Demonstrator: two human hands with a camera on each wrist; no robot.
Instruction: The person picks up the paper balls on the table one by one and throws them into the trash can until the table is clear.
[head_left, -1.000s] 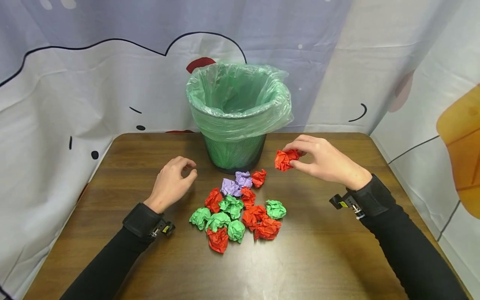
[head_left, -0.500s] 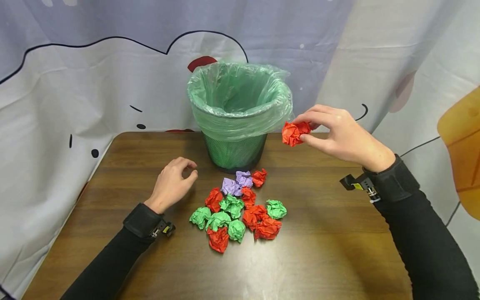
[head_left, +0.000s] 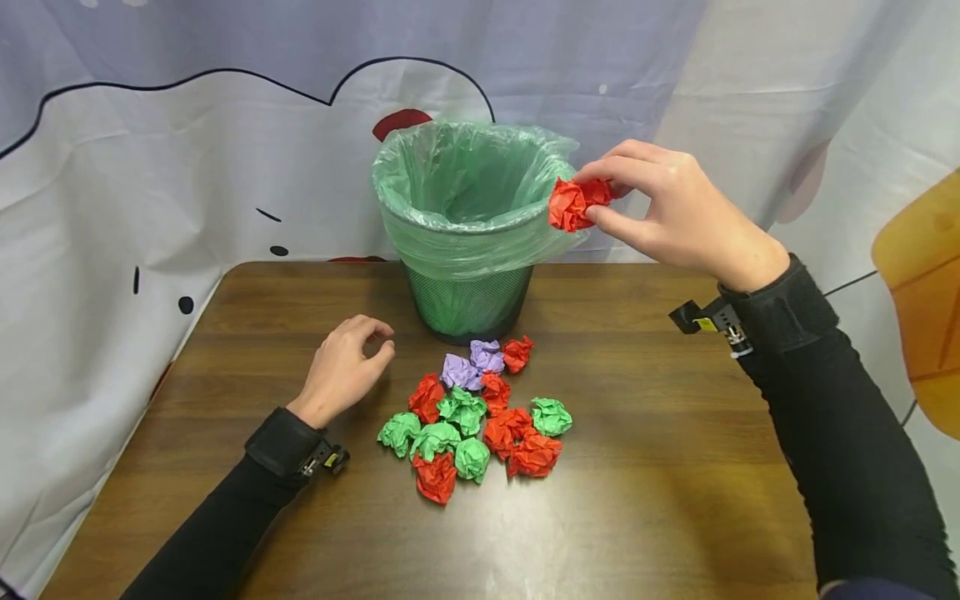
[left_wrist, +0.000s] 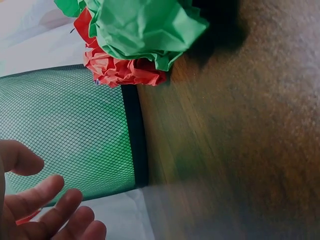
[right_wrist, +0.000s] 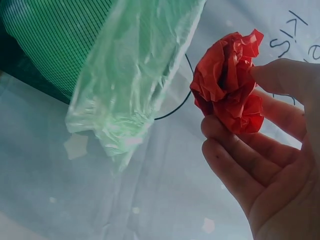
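My right hand [head_left: 667,200] pinches a crumpled red paper ball [head_left: 572,205] between thumb and fingers, up at the right side of the bin's rim. The right wrist view shows the same red paper ball [right_wrist: 227,85] held just beside the green bag. A mesh waste bin [head_left: 468,304] lined with a translucent green plastic bag [head_left: 465,250] stands at the back of the table. My left hand [head_left: 343,367] rests at the table, left of the paper pile, fingers loosely bent around nothing. In the left wrist view the fingers [left_wrist: 65,207] show near the bin's mesh wall.
In front of the bin lie several crumpled paper balls: green ones [head_left: 461,410], red ones [head_left: 534,454] and purple ones [head_left: 461,372]. They sit on a brown wooden table [head_left: 637,500]. A printed curtain [head_left: 150,183] hangs behind and to both sides.
My right hand has lifted the red paper ball from low over the table, right of the bin, to the height of the bin's rim. The left hand has stayed still.
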